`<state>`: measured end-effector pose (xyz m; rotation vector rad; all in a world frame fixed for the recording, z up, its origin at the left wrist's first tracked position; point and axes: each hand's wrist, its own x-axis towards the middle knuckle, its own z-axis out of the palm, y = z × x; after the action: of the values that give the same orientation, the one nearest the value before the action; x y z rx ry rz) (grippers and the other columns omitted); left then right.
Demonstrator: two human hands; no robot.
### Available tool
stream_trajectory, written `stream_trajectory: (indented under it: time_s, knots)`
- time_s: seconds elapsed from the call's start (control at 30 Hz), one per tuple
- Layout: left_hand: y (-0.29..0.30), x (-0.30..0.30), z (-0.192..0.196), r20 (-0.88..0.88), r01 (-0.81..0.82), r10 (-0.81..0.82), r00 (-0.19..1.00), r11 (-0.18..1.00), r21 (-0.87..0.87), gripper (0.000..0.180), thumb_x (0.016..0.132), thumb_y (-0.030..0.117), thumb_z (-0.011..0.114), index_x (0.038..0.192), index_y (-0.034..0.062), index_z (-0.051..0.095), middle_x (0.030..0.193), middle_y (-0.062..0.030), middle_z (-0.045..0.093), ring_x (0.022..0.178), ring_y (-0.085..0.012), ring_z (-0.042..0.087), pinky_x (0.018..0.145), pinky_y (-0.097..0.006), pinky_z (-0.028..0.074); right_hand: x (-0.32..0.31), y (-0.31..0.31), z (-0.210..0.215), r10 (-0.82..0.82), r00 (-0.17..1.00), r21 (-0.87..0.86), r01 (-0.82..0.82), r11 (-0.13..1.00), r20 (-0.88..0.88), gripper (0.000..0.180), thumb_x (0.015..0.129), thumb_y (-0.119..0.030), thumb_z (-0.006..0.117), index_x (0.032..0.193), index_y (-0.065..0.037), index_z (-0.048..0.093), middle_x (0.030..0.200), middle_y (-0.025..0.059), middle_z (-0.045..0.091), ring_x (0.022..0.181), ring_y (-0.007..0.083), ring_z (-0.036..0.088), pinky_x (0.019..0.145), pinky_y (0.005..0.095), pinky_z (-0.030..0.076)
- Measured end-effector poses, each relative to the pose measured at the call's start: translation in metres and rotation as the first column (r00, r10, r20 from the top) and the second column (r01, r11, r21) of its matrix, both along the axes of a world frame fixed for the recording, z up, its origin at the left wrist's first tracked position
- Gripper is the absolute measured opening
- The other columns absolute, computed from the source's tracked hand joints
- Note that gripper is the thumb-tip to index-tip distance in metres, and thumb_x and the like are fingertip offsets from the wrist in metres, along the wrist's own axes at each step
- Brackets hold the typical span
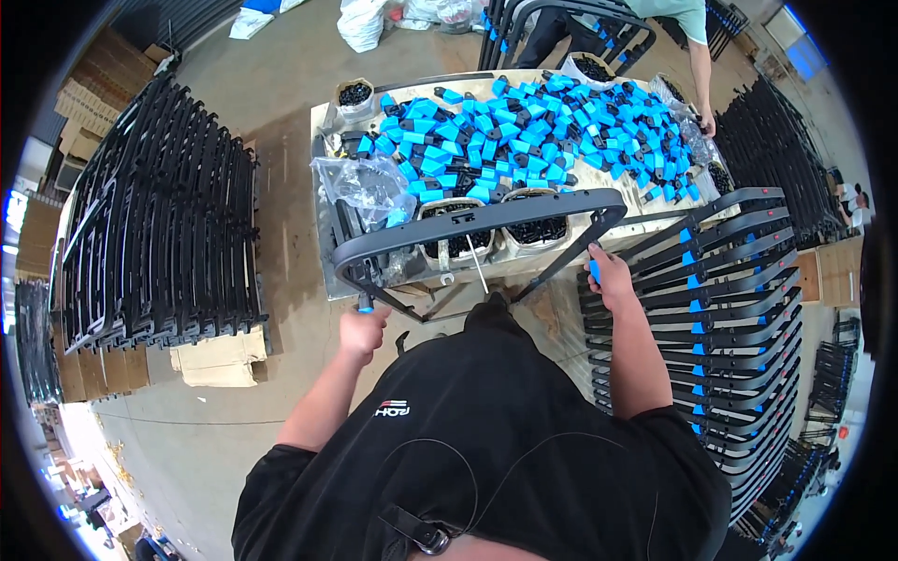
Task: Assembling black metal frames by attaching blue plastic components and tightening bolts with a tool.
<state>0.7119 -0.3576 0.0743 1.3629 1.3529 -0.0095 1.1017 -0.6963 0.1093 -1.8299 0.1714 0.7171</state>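
Presently, right hand (613,279) curls around a small blue piece (595,271) beside the black frame (477,219), which stands at the table's (599,178) near edge. Left hand (362,333): fingers curled, contents cannot be told.

Plastic fittings (510,131) lie heaped on the tabletop (591,176). The tubular frame (482,217) is at its near edge, before two parts containers (537,249). Frame stacks (164,215) flank the tabletop left and right.

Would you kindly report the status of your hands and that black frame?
Left hand at blue fitting, hold unclear. Right hand closed on blue piece. Black frame between hands. Plastic bag, blue-black fittings crowd workbench beyond.
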Motion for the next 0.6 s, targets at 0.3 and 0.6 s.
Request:
stream_trajectory:
  time_s: [0.3,0.6]
  knots:
    - [-0.011,0.001,-0.021,0.119,0.086,-0.248,0.961,0.68,0.728,0.085,0.078,0.025,0.079,0.147,-0.0061,0.038,0.134,-0.0265,0.055,0.124,-0.0375,0.056,0.108,-0.041,0.043,-0.007,0.002,0.008,-0.031,0.998,0.009,0.032,0.999,-0.048,0.039,0.095,-0.043,0.069,0.103,-0.005,0.062,0.078,0.0026,0.062,0.051,0.0107,0.052,0.043,0.027,0.041]
    - [0.004,0.0,-0.006,0.112,0.264,-0.337,0.935,0.87,0.416,0.075,0.072,0.015,0.074,0.14,0.0029,0.046,0.109,-0.0215,0.066,0.096,-0.0347,0.066,0.089,-0.043,0.052,-0.014,0.0,-0.002,-0.124,0.992,-0.031,0.123,0.992,-0.032,0.05,0.091,-0.046,0.073,0.117,-0.004,0.062,0.085,0.0046,0.061,0.057,0.0115,0.054,0.049,0.0275,0.043]
